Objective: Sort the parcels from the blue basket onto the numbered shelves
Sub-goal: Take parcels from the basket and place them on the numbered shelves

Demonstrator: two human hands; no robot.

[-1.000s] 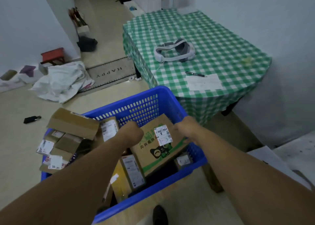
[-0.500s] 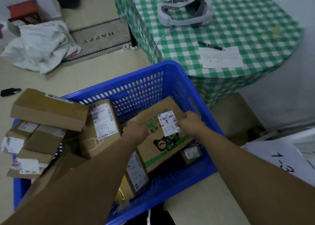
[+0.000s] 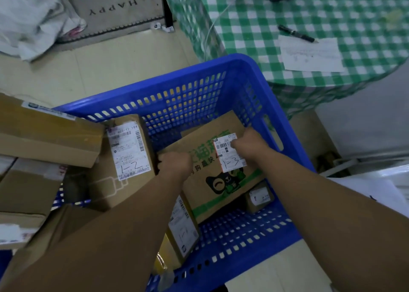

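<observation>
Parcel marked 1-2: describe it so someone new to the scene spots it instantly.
Look in the blue basket beside the green checked table. Left of the cat-face box that the left hand and right hand grip stands a brown box. Its tall white label carries a handwritten 1-2, while the cat-face box reads 1-3.

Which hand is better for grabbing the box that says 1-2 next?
Probably left. The left hand grips the cat box at its left edge, just beside the 1-2 box. The right hand holds that box's far right corner, so it would have to cross over.
</observation>
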